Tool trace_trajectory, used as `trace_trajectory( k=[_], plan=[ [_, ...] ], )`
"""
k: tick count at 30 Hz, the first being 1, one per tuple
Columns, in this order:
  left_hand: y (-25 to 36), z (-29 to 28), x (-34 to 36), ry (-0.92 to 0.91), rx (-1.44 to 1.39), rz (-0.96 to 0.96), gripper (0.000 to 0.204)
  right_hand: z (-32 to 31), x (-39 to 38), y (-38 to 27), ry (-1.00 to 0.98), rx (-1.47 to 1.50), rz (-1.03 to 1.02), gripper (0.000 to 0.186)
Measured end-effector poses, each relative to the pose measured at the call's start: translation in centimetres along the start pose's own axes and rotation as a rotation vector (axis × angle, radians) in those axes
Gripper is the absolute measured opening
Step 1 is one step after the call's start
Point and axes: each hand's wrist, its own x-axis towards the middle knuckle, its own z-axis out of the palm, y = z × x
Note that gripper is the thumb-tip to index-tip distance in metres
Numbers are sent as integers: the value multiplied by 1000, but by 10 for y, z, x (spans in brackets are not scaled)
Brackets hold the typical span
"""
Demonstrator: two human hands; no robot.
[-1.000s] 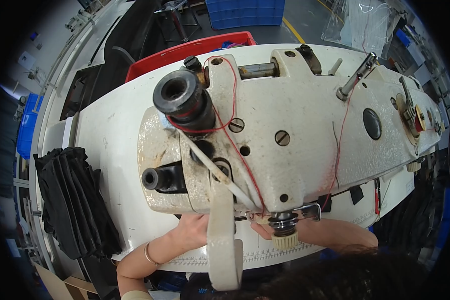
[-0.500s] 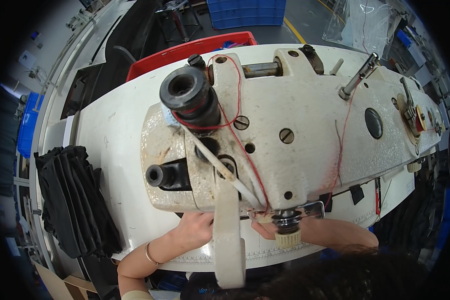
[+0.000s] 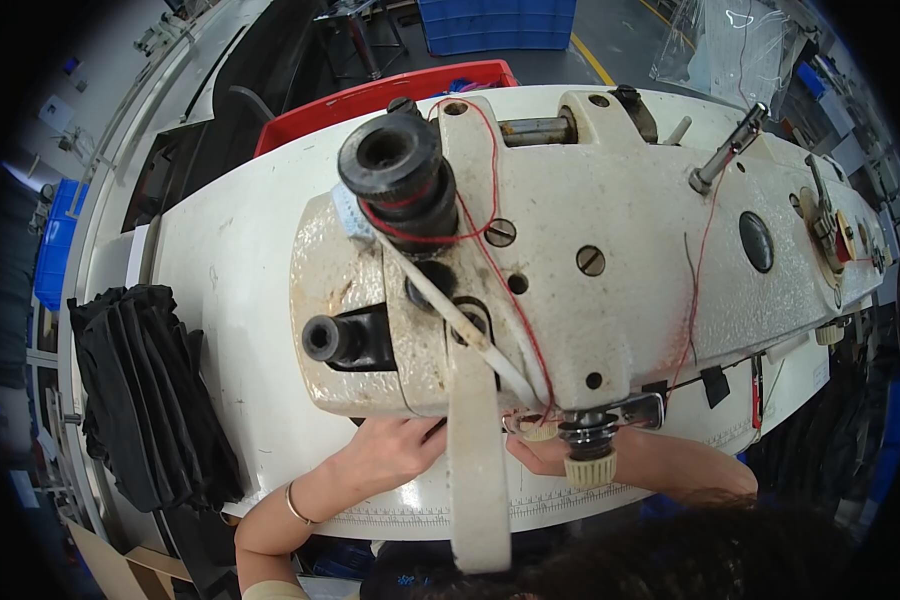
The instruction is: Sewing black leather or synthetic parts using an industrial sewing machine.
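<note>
A white sewing machine head (image 3: 550, 310) threaded with red thread (image 3: 532, 345) spans the middle and covers the place where my hands meet the table. My left hand (image 3: 395, 452), below a thin bracelet (image 3: 298, 508), lies at the machine's near left edge, its fingertips hidden under the head. On the other side of the pale hanging lever (image 3: 480, 480), my right hand (image 3: 542, 455) rests beneath the tension knob (image 3: 590, 468), mostly covered. What either hand touches or holds is hidden. A scrap of black material (image 3: 715, 386) shows under the arm of the machine.
A stack of folded black fabric pieces (image 3: 155, 400) lies at the left of the white table (image 3: 235, 260). A ruler strip (image 3: 390, 517) runs along the near edge. Behind stand a red bin (image 3: 370, 98) and a blue crate (image 3: 495, 25). An open cardboard box (image 3: 135, 565) sits lower left.
My view has shifted slightly, so the machine head appears further right. More of my left hand shows below the machine's edge. My right hand stays in about the same place.
</note>
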Motion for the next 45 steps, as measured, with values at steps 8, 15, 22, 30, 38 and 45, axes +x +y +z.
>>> trace_trajectory(
  k=[8, 15, 22, 30, 38, 45],
  plan=[
    [5, -16, 12, 39, 189, 100, 38, -19, 9, 2, 101, 797, 1029, 13],
    [9, -21, 19, 78, 163, 103, 36, -1, -1, 21, 264, 1664, 1159, 13],
    [7, -22, 16, 84, 178, 56, 37, -9, 23, -5, 104, 2, 123, 20],
    [-11, -30, 43, 266, 217, -91, 27, 2, 12, 4, 42, -104, 246, 21],
    [-30, -13, 37, 288, 131, -11, 31, -11, 32, 1, 165, -47, 226, 19],
    [-25, -13, 36, 388, 193, 50, 34, -14, 24, -5, 35, -55, 335, 20]
  ],
)
